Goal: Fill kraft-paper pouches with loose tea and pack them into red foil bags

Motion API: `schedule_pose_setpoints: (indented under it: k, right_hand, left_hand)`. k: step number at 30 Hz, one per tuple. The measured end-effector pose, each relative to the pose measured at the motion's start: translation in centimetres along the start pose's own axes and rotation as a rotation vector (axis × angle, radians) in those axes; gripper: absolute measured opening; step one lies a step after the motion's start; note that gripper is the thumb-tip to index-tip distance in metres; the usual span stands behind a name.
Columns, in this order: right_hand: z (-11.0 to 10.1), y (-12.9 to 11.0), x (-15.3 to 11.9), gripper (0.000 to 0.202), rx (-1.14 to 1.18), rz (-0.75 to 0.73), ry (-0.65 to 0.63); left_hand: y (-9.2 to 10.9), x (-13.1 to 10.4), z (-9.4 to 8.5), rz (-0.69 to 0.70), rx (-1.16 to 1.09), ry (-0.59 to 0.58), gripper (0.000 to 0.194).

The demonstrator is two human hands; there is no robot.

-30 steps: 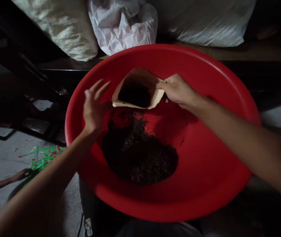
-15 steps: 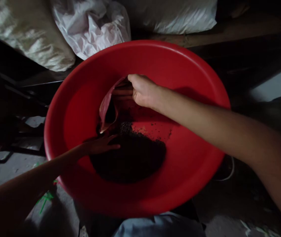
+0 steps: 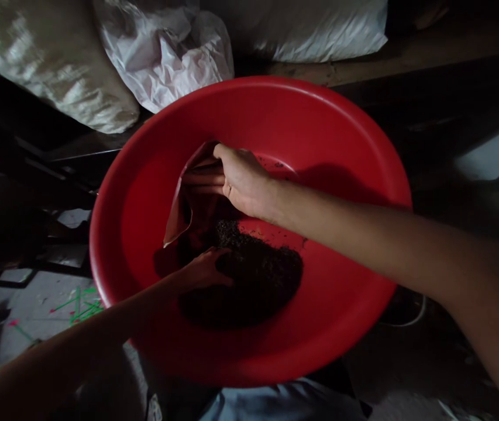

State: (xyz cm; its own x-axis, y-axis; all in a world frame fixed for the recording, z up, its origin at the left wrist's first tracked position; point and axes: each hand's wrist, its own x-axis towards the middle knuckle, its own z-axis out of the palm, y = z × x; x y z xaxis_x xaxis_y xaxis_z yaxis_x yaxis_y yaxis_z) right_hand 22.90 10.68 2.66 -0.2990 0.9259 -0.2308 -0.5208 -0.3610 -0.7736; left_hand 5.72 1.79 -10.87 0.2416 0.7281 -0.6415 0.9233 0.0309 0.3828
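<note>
A large red plastic basin holds a heap of dark, loose, shredded-looking material; its exact kind cannot be made out. My right hand grips the upper edge of a reddish pouch, with the thumb on top and the fingers stretched along its inside. The pouch's mouth gapes toward the heap. My left hand lies at the heap's left side, thumb and fingers apart, with dark material between them. Shadow hides some of its fingertips.
White sacks stand behind the basin: a crumpled one, a full one at left and another at right. Thin green sticks lie on the floor at left. Bluish cloth shows below the basin.
My left hand has moved right and deeper over the heap, its fingers now curved. My right hand and the pouch have shifted slightly left and down. The view has shifted a little.
</note>
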Motion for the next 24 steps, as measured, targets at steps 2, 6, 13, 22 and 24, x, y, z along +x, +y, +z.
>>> schedule_pose_setpoints:
  k: [2, 6, 13, 22, 24]
  right_hand:
    - [-0.3, -0.1, 0.0, 0.011, -0.014, -0.013, -0.003]
    - [-1.0, -0.4, 0.0, 0.006, 0.000, 0.004, -0.050]
    - [-1.1, -0.5, -0.2, 0.005, 0.025, 0.080, -0.124]
    - [-1.5, -0.7, 0.0, 0.009, -0.027, 0.076, -0.101]
    - [-1.4, -0.8, 0.0, 0.007, -0.069, 0.079, -0.104]
  left_hand:
    - [0.3, -0.1, 0.1, 0.005, -0.009, 0.038, 0.091]
    - [1.6, -1.3, -0.5, -0.009, -0.001, 0.075, 0.084]
    - [6.1, -7.2, -4.2, 0.112, 0.120, 0.135, 0.070]
    - [7.6, -13.0, -7.9, 0.315, 0.209, 0.498, 0.055]
    - [8.2, -14.1, -8.7, 0.428, 0.196, 0.609, 0.052]
